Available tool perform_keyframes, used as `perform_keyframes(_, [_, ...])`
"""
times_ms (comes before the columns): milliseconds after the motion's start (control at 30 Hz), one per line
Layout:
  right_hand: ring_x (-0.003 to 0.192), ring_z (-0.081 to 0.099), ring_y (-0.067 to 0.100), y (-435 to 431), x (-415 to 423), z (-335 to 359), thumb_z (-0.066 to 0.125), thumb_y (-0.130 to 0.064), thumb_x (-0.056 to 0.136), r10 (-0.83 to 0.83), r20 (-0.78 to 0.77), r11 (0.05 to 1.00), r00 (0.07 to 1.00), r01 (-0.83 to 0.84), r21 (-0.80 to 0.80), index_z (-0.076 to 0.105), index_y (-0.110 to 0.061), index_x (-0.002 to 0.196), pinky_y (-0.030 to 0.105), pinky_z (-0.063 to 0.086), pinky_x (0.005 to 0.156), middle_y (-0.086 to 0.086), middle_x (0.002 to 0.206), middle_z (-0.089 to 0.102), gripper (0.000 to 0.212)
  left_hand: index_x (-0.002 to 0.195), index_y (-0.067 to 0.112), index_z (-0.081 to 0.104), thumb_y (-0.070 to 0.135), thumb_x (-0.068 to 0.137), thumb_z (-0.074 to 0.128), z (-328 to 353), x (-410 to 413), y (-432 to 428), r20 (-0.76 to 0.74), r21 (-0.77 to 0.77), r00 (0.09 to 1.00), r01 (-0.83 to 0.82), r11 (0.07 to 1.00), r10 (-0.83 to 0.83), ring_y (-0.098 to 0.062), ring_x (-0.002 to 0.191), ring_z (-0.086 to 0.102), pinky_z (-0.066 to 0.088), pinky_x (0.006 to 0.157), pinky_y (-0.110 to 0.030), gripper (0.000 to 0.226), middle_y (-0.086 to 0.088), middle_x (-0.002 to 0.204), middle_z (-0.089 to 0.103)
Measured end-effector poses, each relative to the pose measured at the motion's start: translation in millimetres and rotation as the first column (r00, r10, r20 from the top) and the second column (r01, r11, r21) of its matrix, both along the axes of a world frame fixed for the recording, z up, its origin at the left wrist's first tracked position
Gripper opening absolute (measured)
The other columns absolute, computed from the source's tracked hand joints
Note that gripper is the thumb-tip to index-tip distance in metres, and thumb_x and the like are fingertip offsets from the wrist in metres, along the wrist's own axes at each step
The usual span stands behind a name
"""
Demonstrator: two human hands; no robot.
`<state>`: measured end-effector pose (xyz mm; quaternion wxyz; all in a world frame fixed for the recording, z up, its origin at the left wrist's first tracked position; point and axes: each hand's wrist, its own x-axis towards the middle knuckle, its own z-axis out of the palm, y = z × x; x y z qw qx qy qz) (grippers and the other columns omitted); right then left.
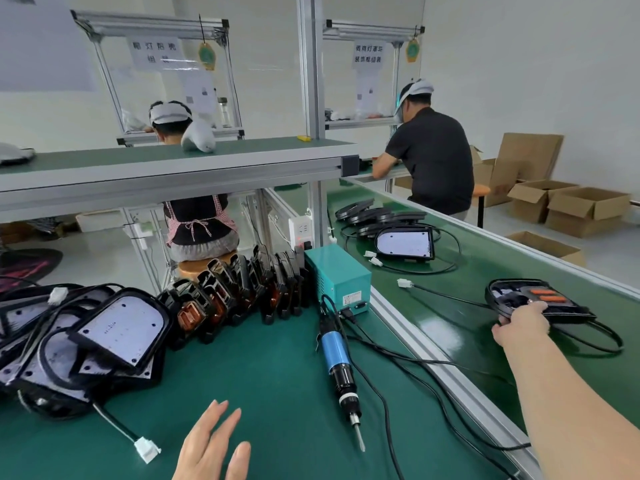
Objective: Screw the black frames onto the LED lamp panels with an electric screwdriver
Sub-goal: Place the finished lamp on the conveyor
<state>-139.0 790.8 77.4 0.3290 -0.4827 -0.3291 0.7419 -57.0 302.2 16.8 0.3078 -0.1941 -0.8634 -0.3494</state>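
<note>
The grip of the right hand [521, 325] grasps the near edge of a black-framed lamp [540, 301] with two orange inserts, while the left hand [211, 445] hangs released above the green desk [277, 375].

Factory assembly line: green conveyor belt [467, 271], aluminium-framed workstations [313, 98], capped workers [433, 157].

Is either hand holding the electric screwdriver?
No: the electric screwdriver lies on the green mat; the left hand is open, the right hand grips a lamp unit.

Outstretched right hand [520, 323] grips lamp panel [557, 308] edge; left hand [211, 446] spread, fingers straight.
</note>
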Motion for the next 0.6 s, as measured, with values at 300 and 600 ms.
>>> perform_keyframes(300, [0.118,0.054,0.019,7.2,4.7,5.9,0.068,-0.016,0.097,-0.059,-0.194,0.988,0.979,0.029,-0.152,0.048,-0.008,0.143,0.026,0.057,0.07,0.009,0.137,0.055,0.051,0.095,-0.004,0.077,0.058,0.103,0.031,0.3,-1.5,-9.7,-0.012,-0.008,1.0,0.024,1.0,-0.024,0.016,0.137,0.032,0.028,0.109,-0.009,0.078,-0.019,0.114,0.067])
perform_keyframes(600, [0.122,0.061,0.026,-19.0,9.3,3.3,0.05,-0.035,0.106,0.0,0.599,0.758,0.801,-0.391,0.522,0.064,-0.011,0.129,0.026,0.044,0.097,0.008,0.129,0.066,0.036,0.099,-0.003,0.077,0.06,0.103,0.029,6.2,6.7,-11.1,0.028,-0.038,0.999,0.03,0.999,-0.029,0.019,0.138,0.028,0.024,0.111,-0.005,0.079,-0.017,0.117,0.068])
